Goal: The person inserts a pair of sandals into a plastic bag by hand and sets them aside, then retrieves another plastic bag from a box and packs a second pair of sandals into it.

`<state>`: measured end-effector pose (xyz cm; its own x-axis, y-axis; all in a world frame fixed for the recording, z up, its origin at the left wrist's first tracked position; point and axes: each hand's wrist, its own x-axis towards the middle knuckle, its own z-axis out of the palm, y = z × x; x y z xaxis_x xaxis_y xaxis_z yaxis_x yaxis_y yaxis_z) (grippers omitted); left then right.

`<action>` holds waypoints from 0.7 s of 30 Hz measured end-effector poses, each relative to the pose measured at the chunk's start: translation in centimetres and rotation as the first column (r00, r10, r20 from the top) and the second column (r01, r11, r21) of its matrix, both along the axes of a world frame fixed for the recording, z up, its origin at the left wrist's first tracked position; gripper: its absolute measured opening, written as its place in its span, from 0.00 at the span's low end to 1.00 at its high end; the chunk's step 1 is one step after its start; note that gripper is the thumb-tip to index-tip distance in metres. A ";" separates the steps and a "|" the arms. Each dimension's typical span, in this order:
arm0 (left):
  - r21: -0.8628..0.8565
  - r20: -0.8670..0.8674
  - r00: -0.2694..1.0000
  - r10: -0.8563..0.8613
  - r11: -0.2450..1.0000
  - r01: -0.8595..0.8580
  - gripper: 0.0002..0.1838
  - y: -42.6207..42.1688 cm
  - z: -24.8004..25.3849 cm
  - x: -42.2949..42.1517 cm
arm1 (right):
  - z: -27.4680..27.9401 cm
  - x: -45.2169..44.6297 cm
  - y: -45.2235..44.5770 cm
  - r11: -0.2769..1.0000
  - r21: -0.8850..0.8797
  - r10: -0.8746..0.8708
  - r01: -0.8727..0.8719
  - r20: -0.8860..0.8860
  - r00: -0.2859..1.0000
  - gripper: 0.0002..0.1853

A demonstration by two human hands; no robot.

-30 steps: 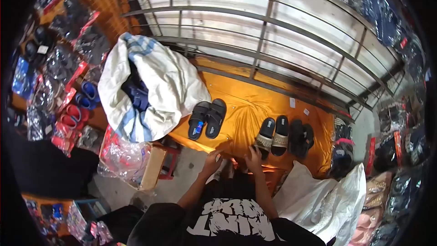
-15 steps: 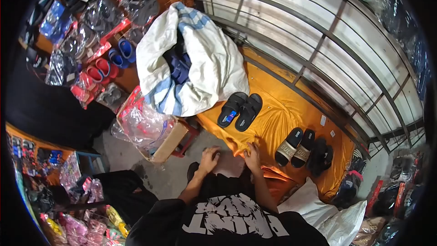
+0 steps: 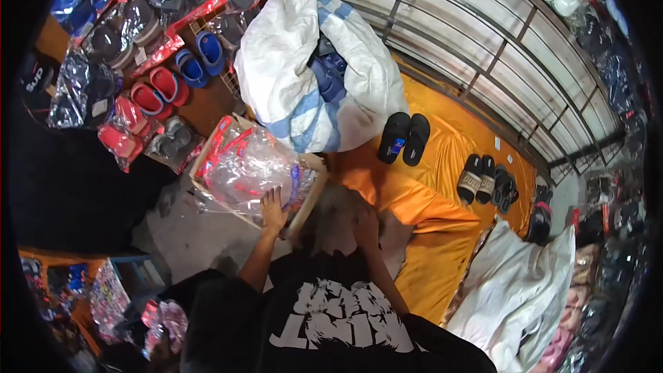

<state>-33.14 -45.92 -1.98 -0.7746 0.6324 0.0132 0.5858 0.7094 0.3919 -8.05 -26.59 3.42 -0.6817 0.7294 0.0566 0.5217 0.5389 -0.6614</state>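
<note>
My left hand (image 3: 274, 211) reaches over the near edge of a cardboard box (image 3: 312, 197), its fingers stretched out on or just above the clear plastic bags (image 3: 245, 166) inside. Whether it touches them, I cannot tell. My right hand (image 3: 365, 228) is low over my lap, near the edge of the orange cloth (image 3: 442, 200). It is dim and blurred, and its fingers do not show clearly. Past the box stands a large white sack (image 3: 276, 55) with blue stripes, its mouth open on dark blue footwear (image 3: 328, 76). Beside the sack lies a pair of black slides (image 3: 416, 139).
More sandals (image 3: 476, 179) rest on the orange cloth to the right, near a metal grille (image 3: 476, 83). A crumpled white sack (image 3: 511, 283) lies at lower right. Wrapped footwear hangs at upper left, with red clogs (image 3: 166, 86) and blue clogs (image 3: 207, 55) among it.
My view has turned left and moved. My left hand has gone from above the floor to the box of plastic bags. My right hand has drawn away from the cloth's edge toward my lap.
</note>
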 end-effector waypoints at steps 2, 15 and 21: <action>-0.042 -0.010 1.000 0.001 0.999 -0.001 0.43 -2.2 0.0 -1.5 | 1.5 -1.8 -3.1 0.990 0.141 0.014 0.012 -0.186 0.982 0.16; 0.112 0.020 0.950 -0.311 0.945 0.307 0.20 -4.4 4.2 -0.8 | 2.5 -1.4 -10.7 0.981 -0.052 -0.191 0.187 -0.097 0.977 0.24; 0.329 -0.236 0.785 -0.572 0.713 0.619 0.18 0.3 15.3 4.2 | 10.2 -4.5 -10.3 0.978 0.042 -0.190 0.203 -0.204 0.960 0.31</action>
<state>-28.95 -45.60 13.34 -0.2171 0.8892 0.4028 0.8913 0.0123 0.4532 -12.50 -36.94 13.57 -0.4959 0.8388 0.2247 0.4839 0.4818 -0.7306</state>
